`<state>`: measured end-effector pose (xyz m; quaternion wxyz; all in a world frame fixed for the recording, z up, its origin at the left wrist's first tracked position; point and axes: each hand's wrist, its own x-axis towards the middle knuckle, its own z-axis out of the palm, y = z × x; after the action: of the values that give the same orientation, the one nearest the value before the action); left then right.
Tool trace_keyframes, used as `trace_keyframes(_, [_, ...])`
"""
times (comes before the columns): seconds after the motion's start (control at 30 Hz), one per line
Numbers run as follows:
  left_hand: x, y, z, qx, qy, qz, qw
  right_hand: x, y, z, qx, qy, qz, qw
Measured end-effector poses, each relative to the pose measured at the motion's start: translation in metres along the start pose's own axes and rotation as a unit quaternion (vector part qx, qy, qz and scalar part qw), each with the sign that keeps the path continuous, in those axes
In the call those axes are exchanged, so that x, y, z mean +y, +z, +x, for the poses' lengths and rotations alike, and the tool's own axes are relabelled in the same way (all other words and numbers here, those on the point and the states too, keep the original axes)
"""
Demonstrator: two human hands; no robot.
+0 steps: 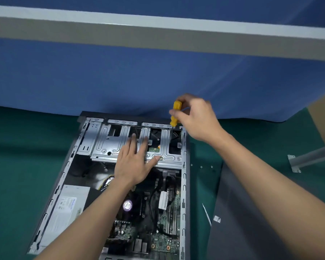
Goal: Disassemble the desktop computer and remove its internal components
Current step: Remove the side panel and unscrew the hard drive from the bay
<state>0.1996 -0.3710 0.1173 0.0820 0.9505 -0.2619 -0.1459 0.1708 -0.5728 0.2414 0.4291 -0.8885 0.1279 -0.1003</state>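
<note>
Lying open, the case [184,184] shows its cage [105,145] at the far end. Left hand [131,166] rests flat on the cage, fingers spread; right hand [197,119] grips a screwdriver [176,107] at the case's far right corner. Cage judged stiff, sharp-edged steel: lift by its flanges.

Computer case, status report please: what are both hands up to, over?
Left hand flat on drive cage, open. Right hand grips yellow screwdriver, tip at far right corner of case. Black cables cross motherboard.
</note>
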Motion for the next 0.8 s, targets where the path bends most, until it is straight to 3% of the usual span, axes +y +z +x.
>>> trace_keyframes(0.43, [-0.009, -0.005, 0.013, -0.143, -0.008, -0.032, 0.989, -0.007, 0.055, 0.004, -0.037, -0.059, -0.061, 0.996])
trace_keyframes(0.7, [-0.008, -0.010, 0.014, -0.166, -0.008, -0.043, 0.985, -0.007, 0.058, 0.009, -0.051, -0.051, -0.069, 0.995])
trace_keyframes(0.8, [-0.007, -0.011, 0.014, -0.170, -0.010, -0.043, 0.984, -0.014, 0.052, 0.015, -0.106, -0.074, -0.163, 0.978])
